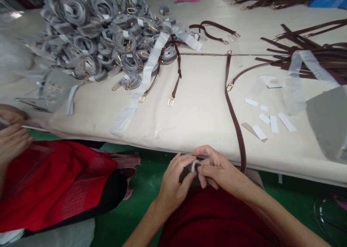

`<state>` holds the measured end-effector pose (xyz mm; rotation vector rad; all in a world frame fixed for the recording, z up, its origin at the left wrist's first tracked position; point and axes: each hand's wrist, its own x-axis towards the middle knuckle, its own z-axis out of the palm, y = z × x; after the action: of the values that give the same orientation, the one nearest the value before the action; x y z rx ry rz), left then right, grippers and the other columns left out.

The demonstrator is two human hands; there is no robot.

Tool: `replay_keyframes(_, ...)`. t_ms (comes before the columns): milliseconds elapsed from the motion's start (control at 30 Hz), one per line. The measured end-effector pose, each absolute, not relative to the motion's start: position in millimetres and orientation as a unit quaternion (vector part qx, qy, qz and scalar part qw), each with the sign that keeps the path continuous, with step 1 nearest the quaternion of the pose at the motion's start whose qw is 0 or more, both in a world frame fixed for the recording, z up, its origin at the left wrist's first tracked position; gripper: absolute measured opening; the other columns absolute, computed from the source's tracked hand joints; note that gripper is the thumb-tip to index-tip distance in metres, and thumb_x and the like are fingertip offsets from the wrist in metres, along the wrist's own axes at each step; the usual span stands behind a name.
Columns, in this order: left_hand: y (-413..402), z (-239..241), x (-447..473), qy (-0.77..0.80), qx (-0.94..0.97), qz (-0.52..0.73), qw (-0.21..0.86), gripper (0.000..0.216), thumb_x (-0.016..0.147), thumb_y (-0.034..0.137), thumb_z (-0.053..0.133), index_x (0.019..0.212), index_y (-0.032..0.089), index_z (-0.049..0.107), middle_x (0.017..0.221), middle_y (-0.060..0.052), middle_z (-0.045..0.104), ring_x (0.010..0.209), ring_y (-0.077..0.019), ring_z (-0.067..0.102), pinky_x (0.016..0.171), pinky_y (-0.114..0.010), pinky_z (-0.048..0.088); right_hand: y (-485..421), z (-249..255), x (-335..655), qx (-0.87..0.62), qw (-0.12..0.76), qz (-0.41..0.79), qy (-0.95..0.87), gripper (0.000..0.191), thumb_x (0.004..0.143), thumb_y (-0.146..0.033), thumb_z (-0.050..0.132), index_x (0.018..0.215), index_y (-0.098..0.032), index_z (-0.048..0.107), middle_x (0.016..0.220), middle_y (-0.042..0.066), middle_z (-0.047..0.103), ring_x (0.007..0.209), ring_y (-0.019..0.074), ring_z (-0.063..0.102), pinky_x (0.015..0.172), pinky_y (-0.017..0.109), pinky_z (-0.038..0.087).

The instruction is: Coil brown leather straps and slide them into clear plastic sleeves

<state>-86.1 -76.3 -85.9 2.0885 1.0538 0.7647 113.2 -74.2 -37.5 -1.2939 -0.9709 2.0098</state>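
My left hand (173, 183) and my right hand (217, 169) meet just below the table's front edge, above my dark red lap. Between their fingertips they pinch a small whitish rolled piece (195, 165), with something dark under it that I cannot make out. A long brown strap (233, 118) runs down the table and hangs over the edge right beside my right hand. Whether the strap is held I cannot tell.
A heap of grey wrapped strap rolls (100, 37) fills the table's far left. Brown straps with gold clasps (173, 84) and white foam strips (141, 88) lie mid-table. Small white labels (271, 122) sit at right. Another person's hand (12, 138) and red garment (54, 182) are at left.
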Motion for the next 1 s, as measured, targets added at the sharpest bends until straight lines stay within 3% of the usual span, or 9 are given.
replay_keyframes(100,-68,-85,-92,0.387,0.827,0.283,0.295,0.033,0.097,0.014,0.055,0.128,0.025,0.056,0.117,-0.005,0.07,0.111,-0.0188,0.065,0.116,-0.043,0.039,-73,-25,130,-0.519,0.201,0.672,-0.488,0.031,0.092,-0.033,0.05,0.122,-0.024,0.049,0.066,-0.005,0.062,0.055,0.0112,0.049,0.056,0.024,0.037)
replay_keyframes(233,-63,-80,-99,0.405,0.829,0.256,0.289,0.028,0.098,0.02,0.054,0.126,0.023,0.059,0.114,-0.007,0.072,0.109,-0.0209,0.066,0.109,-0.04,0.046,-76,-2,155,-0.607,0.118,0.438,-0.652,0.029,0.099,-0.039,0.045,0.124,-0.028,0.053,0.077,0.0,0.068,0.073,0.0198,0.063,0.068,0.031,0.038)
replay_keyframes(400,-67,-78,-93,0.368,0.822,0.243,0.36,0.031,0.099,0.023,0.055,0.129,0.025,0.059,0.121,-0.006,0.07,0.114,-0.0215,0.063,0.109,-0.037,0.043,-70,20,157,-0.553,0.063,0.27,-0.786,0.026,0.104,-0.033,0.033,0.1,-0.024,0.057,0.073,0.001,0.069,0.062,0.0204,0.064,0.058,0.032,0.024)
replay_keyframes(567,-72,-72,-79,0.339,0.768,0.235,0.489,0.022,0.101,0.021,0.052,0.12,0.023,0.061,0.115,-0.005,0.068,0.105,-0.018,0.061,0.095,-0.028,0.046,-46,22,135,-0.539,0.012,0.202,-0.818,0.014,0.099,-0.024,0.045,0.09,-0.023,0.055,0.061,0.001,0.064,0.052,0.0198,0.058,0.052,0.032,0.017)
replay_keyframes(633,-74,-68,-74,0.357,0.72,0.237,0.546,0.018,0.102,0.026,0.048,0.113,0.021,0.062,0.107,-0.004,0.066,0.096,-0.0167,0.061,0.087,-0.026,0.046,-39,18,126,-0.525,0.002,0.206,-0.826,0.012,0.097,-0.022,0.047,0.091,-0.021,0.057,0.063,0.002,0.065,0.052,0.0201,0.057,0.051,0.032,0.019)
replay_keyframes(700,-77,-65,-73,0.389,0.672,0.243,0.582,0.021,0.104,0.031,0.045,0.106,0.02,0.062,0.098,-0.003,0.065,0.089,-0.016,0.059,0.081,-0.025,0.044,-36,14,122,-0.512,0.047,0.206,-0.833,0.014,0.097,-0.02,0.048,0.09,-0.019,0.059,0.072,0.004,0.067,0.061,0.0205,0.06,0.054,0.032,0.028)
replay_keyframes(833,-83,-64,-83,0.452,0.582,0.256,0.626,0.026,0.103,0.035,0.046,0.093,0.02,0.064,0.083,0.0,0.061,0.079,-0.0142,0.055,0.075,-0.024,0.041,-51,19,136,-0.529,0.314,0.184,-0.766,0.018,0.1,-0.023,0.049,0.088,-0.018,0.061,0.085,0.004,0.066,0.079,0.0169,0.059,0.073,0.031,0.041)
replay_keyframes(900,-87,-66,-92,0.465,0.528,0.268,0.658,0.025,0.102,0.037,0.05,0.092,0.02,0.065,0.078,0.001,0.061,0.075,-0.0138,0.055,0.072,-0.024,0.041,-65,20,147,-0.547,0.365,0.295,-0.693,0.023,0.1,-0.03,0.051,0.082,-0.02,0.061,0.073,-0.001,0.061,0.066,0.0113,0.053,0.065,0.026,0.04)
replay_keyframes(1000,-91,-69,-104,0.457,0.461,0.277,0.709,0.027,0.1,0.04,0.052,0.091,0.019,0.066,0.074,0.001,0.06,0.07,-0.0138,0.054,0.068,-0.024,0.04,-85,4,152,-0.531,0.264,0.589,-0.549,0.035,0.098,-0.046,0.054,0.077,-0.019,0.063,0.067,-0.003,0.06,0.06,0.0093,0.051,0.055,0.023,0.038)
